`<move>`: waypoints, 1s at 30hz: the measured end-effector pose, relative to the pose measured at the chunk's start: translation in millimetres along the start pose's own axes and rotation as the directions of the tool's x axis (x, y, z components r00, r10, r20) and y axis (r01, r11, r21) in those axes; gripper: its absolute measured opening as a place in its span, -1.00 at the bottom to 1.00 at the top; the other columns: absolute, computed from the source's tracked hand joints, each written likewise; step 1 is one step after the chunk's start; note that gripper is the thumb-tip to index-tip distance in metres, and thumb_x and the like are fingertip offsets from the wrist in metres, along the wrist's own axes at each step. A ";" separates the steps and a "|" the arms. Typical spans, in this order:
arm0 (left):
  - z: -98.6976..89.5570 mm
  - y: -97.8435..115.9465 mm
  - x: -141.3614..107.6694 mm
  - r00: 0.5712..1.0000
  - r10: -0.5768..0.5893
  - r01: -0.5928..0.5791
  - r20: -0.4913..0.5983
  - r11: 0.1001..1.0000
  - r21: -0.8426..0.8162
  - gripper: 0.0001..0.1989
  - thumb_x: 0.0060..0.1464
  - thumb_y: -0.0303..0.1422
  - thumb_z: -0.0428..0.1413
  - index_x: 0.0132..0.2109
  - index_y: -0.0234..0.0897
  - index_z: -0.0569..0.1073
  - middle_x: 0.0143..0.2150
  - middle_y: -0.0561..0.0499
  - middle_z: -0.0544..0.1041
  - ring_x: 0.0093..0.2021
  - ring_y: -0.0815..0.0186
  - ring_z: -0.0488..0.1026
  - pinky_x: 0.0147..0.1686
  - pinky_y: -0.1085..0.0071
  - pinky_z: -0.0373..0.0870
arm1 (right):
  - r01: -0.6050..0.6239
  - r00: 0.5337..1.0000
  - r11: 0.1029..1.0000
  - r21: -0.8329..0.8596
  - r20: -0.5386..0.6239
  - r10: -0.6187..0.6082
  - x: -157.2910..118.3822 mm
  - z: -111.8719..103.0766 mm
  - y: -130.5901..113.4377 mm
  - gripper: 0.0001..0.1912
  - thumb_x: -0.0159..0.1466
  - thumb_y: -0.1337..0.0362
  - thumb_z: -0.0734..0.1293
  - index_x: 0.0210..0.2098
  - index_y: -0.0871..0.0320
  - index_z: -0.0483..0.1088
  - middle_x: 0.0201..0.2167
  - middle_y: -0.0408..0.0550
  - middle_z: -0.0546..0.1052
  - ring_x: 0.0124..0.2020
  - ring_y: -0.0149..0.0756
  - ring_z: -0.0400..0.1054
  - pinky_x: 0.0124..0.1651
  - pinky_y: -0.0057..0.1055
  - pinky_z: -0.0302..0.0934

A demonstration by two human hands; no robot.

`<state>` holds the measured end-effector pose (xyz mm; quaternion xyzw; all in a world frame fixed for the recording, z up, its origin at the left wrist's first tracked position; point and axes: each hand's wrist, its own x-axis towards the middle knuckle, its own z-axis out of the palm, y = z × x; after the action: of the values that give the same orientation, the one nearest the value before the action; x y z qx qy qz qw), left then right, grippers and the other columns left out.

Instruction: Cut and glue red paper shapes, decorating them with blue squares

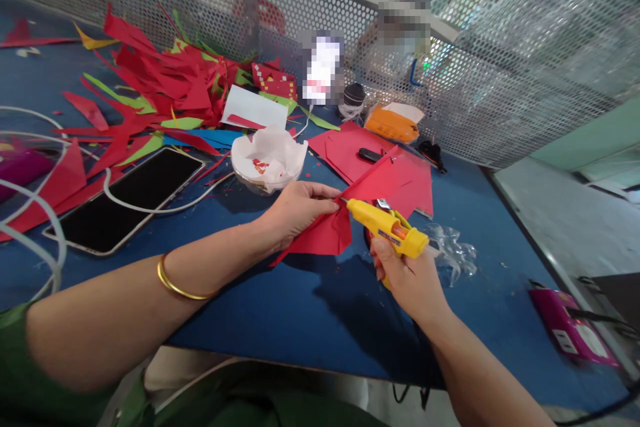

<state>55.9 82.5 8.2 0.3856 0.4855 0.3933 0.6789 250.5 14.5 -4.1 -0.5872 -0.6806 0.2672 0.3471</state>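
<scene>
My left hand (pixel 305 210) pinches a folded piece of red paper (pixel 320 238) above the blue table. In my right hand (pixel 403 273) is a yellow glue gun (pixel 385 223), with fingers wrapped round its handle. Its metal nozzle points left and meets the paper close to my left fingertips; whether it touches the paper or just hovers there, I cannot tell. Behind the gun lie flat red paper sheets (pixel 415 180), with a small black object (pixel 370 156) resting on them.
A paper-lined bowl (pixel 270 160) stands beyond my left hand. Paper scraps (pixel 185 87) pile at the back left, near a dark phone (pixel 130 200) and white cables. Clear crumpled plastic (pixel 457 253) lies right of the gun. A purple power box (pixel 573 327) sits at the right edge.
</scene>
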 end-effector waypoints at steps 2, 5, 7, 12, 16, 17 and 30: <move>-0.4 -0.1 0.4 1.000 0.005 -0.005 0.008 1.000 -0.012 -0.84 -0.07 -0.55 0.21 -0.29 -0.31 0.62 -0.40 -0.02 0.64 -0.45 0.39 0.51 -0.37 0.47 0.45 | 0.007 1.000 1.000 0.004 0.020 -0.007 -0.1 0.2 -1.3 -0.55 0.33 -0.10 0.23 -0.49 0.12 0.33 -0.68 -0.21 0.36 -0.68 -0.42 0.29 -0.62 -0.46 0.19; -1.1 -0.4 1.3 1.000 0.006 -0.006 0.023 1.000 -0.024 -0.85 -0.06 -0.55 0.21 -0.29 -0.30 0.62 -0.40 -0.02 0.64 -0.45 0.39 0.51 -0.35 0.46 0.45 | 0.018 0.999 1.000 0.012 0.028 -0.019 -0.3 0.6 -1.4 -0.56 0.32 -0.09 0.24 -0.48 0.12 0.33 -0.67 -0.22 0.36 -0.68 -0.43 0.28 -0.63 -0.47 0.18; -1.2 -0.5 1.6 1.000 0.003 -0.002 0.024 1.000 -0.023 -0.84 -0.05 -0.54 0.21 -0.28 -0.30 0.62 -0.39 -0.03 0.64 -0.44 0.39 0.51 -0.33 0.45 0.46 | 0.025 1.000 1.000 0.010 0.017 -0.025 -0.1 0.7 -0.9 -0.57 0.32 -0.08 0.24 -0.47 0.12 0.34 -0.67 -0.22 0.37 -0.68 -0.43 0.29 -0.63 -0.47 0.18; -0.7 -0.3 1.1 1.000 -0.006 0.006 0.008 1.000 0.001 -0.83 -0.05 -0.53 0.22 -0.25 -0.31 0.62 -0.36 -0.04 0.65 -0.44 0.38 0.52 -0.35 0.46 0.45 | 0.014 1.000 1.000 -0.004 -0.020 -0.014 0.3 0.4 0.8 -0.55 0.33 -0.07 0.25 -0.51 0.12 0.33 -0.70 -0.22 0.36 -0.69 -0.43 0.30 -0.63 -0.48 0.18; -1.1 -1.1 0.9 1.000 0.008 -0.008 -0.002 1.000 0.009 -0.83 -0.05 -0.54 0.23 -0.24 -0.32 0.62 -0.35 -0.05 0.64 -0.41 0.38 0.52 -0.32 0.44 0.46 | -0.023 1.000 0.995 0.100 0.022 0.021 -0.3 0.2 -1.3 -0.56 0.30 -0.07 0.28 -0.51 0.14 0.35 -0.70 -0.21 0.37 -0.70 -0.44 0.29 -0.64 -0.50 0.18; -1.2 -1.5 0.9 1.000 0.021 -0.020 -0.008 1.000 0.013 -0.83 -0.06 -0.54 0.23 -0.25 -0.32 0.62 -0.35 -0.05 0.64 -0.41 0.38 0.52 -0.30 0.44 0.46 | -0.032 0.999 0.988 0.149 0.025 0.028 -0.3 0.0 -3.1 -0.56 0.30 -0.07 0.28 -0.51 0.14 0.35 -0.70 -0.21 0.37 -0.71 -0.45 0.29 -0.66 -0.51 0.17; -3.7 0.0 2.9 1.000 -0.012 0.011 -0.015 1.000 -0.008 -0.79 -0.06 -0.52 0.25 -0.20 -0.32 0.61 -0.37 -0.06 0.65 -0.42 0.31 0.57 -0.28 0.33 0.54 | 0.051 0.921 0.999 0.003 -0.387 -0.045 2.5 -36.5 -5.4 -0.60 0.31 -0.10 0.23 -0.35 0.12 0.38 -0.50 -0.10 0.46 -0.52 -0.31 0.37 -0.46 -0.36 0.23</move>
<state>53.0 85.6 6.2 0.3770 0.4911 0.3943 0.6791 275.7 14.4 23.0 -0.6092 -0.6113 0.1422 0.4848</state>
